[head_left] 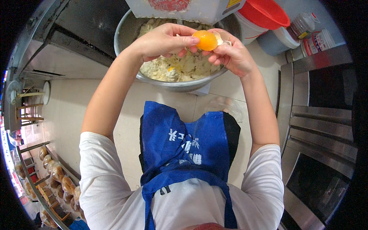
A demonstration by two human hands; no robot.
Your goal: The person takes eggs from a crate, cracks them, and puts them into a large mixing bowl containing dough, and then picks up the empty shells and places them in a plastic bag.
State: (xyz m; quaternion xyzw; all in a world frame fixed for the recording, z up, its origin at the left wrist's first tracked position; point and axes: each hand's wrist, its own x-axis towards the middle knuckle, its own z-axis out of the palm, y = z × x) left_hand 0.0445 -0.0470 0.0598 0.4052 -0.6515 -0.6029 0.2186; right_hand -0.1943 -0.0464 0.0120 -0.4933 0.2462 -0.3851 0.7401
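Over the mixing bowl (172, 84), well inside its near rim: orange egg yolk (206, 40), left hand (165, 40) narrowed against it, right hand (236, 57) pinching cracked eggshell (219, 38). Judged best: tip slowly, low over the dough (195, 71), letting no eggshell drop in.

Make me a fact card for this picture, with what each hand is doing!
Left hand: thumb at the orange egg yolk
Right hand: holding broken eggshell, beside the yolk
Below the hands: metal bowl with pale, lumpy mixture
Clothes: blue apron, white shirt
Upper right: red basin
Lower left: bagged bread
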